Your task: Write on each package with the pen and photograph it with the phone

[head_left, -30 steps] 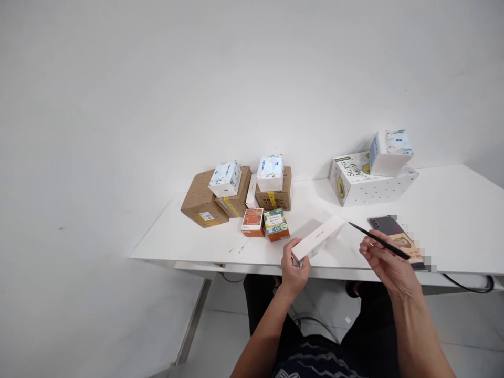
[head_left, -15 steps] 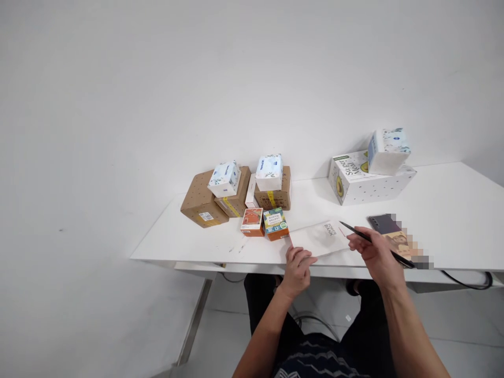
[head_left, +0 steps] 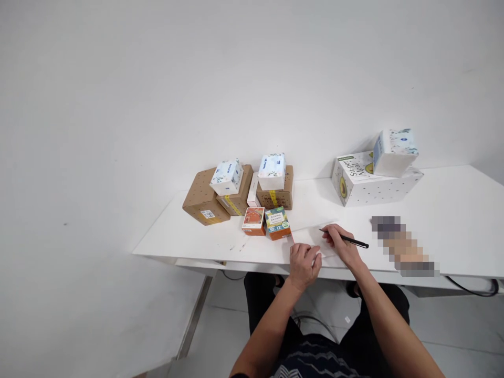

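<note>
A flat white power bank box [head_left: 307,234] with a red edge lies near the front of the table. My left hand [head_left: 304,265] is on its near left corner, fingers curled over the top and thumb by the front edge. Between the fingers of my right hand [head_left: 342,245] is a black pen [head_left: 356,242], its tip at the box's upper surface. That hand covers the right part of the box. Just left of the box stand a green and orange Binking box [head_left: 277,222] and a small orange box [head_left: 253,220].
Brown cartons [head_left: 205,197] stand at the back left, with tissue packs [head_left: 272,170] on top. A white avocado-print box [head_left: 378,190] carries another tissue pack [head_left: 396,152] at the back right. A pixelated item [head_left: 401,244] lies right of my right hand. The wall borders the table behind.
My right hand has moved left with the pen, from beside the box to over it, hiding its printed lettering. My left hand stays on the corner, fingers slightly shifted.
</note>
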Action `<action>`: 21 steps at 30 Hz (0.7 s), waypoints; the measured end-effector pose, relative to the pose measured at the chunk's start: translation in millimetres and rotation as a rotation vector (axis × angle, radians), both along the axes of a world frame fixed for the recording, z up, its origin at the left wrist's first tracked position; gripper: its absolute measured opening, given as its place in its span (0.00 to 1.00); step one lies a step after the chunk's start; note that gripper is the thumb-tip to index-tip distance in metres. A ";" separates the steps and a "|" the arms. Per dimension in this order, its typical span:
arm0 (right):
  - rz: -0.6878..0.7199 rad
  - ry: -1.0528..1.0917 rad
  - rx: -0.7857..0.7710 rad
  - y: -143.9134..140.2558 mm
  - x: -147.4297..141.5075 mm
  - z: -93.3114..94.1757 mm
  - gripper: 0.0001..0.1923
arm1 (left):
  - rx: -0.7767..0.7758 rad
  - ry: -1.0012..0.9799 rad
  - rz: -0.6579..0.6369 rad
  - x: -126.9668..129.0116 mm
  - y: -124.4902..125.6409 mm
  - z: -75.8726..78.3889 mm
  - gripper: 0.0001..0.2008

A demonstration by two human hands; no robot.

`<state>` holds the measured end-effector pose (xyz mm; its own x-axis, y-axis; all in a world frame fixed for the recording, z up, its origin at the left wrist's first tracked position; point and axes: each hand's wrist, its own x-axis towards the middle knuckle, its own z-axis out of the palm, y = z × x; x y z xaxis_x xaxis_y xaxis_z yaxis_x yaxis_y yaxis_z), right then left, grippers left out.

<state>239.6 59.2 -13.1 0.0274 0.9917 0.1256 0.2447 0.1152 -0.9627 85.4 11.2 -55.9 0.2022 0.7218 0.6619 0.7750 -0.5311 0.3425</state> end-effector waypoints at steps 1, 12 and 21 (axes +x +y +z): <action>-0.021 -0.017 0.007 0.5 -0.5 -2.2 0.18 | 0.012 0.009 0.022 0.9 2.3 -1.4 0.10; -0.133 -0.276 0.096 1.1 -6.3 -8.7 0.20 | 0.084 -0.093 -0.041 -3.6 10.8 -13.9 0.06; -0.101 -0.376 0.142 4.8 -9.0 -8.7 0.20 | 0.094 -0.101 -0.037 -2.2 10.8 -12.0 0.06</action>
<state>230.5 64.0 -21.8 0.0495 0.9586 0.2803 0.5932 0.1976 -0.7805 83.2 22.0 -67.8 0.1567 0.6491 0.7444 0.7180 -0.5924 0.3654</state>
